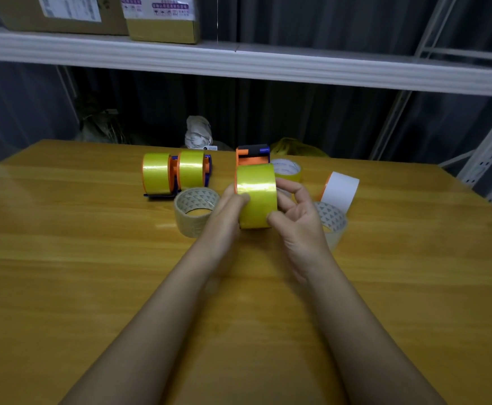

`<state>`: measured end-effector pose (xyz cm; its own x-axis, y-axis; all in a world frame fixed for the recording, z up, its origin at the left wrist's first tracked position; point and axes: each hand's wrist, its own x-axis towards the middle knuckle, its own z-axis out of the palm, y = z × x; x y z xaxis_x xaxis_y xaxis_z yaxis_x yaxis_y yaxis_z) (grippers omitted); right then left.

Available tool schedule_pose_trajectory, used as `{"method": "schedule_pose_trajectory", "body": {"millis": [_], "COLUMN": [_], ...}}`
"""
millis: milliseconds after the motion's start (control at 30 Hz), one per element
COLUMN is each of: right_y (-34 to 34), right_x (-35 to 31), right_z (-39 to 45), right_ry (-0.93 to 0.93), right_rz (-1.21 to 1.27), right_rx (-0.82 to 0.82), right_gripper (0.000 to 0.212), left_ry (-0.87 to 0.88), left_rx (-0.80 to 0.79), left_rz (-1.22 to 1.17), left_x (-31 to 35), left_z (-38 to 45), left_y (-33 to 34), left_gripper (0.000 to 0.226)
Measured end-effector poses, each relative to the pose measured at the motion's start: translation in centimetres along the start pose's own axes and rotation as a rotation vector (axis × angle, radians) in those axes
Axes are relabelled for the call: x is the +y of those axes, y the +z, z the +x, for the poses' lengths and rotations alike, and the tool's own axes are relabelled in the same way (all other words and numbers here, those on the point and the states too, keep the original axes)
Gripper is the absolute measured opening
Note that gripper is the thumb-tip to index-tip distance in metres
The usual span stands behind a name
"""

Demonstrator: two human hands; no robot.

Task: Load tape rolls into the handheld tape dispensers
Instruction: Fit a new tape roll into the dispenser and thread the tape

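Yellow tape roll [257,195] sits between both hands — left hand [228,211] and right hand [297,217] curl fingers round it — above the wooden table [92,258].

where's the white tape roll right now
In the head view the white tape roll stands on edge on the right side of the wooden table, just right of the right hand and behind a clear roll lying flat.

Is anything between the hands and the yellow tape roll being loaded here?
Nothing visible. Both the left hand and right hand already hold the yellow tape roll, which sits against the orange dispenser. How far it is seated cannot be seen.
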<state>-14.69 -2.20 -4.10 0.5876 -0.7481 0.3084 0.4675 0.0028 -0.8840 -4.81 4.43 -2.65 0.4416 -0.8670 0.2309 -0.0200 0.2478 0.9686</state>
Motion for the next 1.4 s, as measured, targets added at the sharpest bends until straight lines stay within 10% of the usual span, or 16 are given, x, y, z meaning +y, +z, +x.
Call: {"method": "schedule_pose_trajectory", "body": {"millis": [500, 1400], "right_y": [-0.2, -0.1], "right_x": [0.2, 0.2], "right_z": [0.4, -0.3], "right_ry": [0.046, -0.010], "right_rz": [0.190, -0.132], "right_rx": [0.164, 0.044], "right_gripper": [0.025, 0.048], "left_ry": [0.168, 0.083], "left_rx": [-0.138, -0.050], "left_rz": [0.293, 0.197], "left_x": [-0.6, 0.9], "left_z": [-0.8, -1.0], "left_y": [0.6, 0.2], "left_gripper": [0.056, 0.035]}}
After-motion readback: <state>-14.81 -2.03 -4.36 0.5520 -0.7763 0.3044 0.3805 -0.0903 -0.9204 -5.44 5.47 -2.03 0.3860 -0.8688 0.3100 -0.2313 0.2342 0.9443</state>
